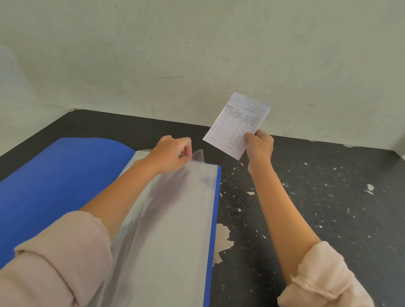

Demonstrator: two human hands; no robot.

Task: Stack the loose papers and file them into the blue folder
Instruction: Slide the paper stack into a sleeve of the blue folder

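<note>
around the work we've got a black surface (334, 207), badly chipped, with pale flecks scattered across its right half and one big bare patch (222, 241) just beside the folder's right edge; behind it a pale green wall (202, 47), scuffed and marked, runs along the far edge and turns a corner at the far right

the blue folder (54, 180) lies open on the left side of the surface, its cover curling up at the far left, and its stack of see-through pockets lies on the right half; the left forearm crosses over them and hides part of the spine

here's the left hand (173, 155) at the far top edge, fingers curled in tight, pinching the corner of a clear pocket (176, 222) and lifting that corner off the pile

over to the right hand (259, 148), up in the air beyond the folder's far right corner, fingers wrapped round the lower edge of a paper (236, 124), thumb on its front; it's a ruled form with a few handwritten lines, tilted, clear of the surface and apart from the pocket

the count: one folder, one paper in view, though i can't tell if more sit behind it, two hands, two rolled pink cuffs (62, 263), and the pockets are too layered to number
</note>
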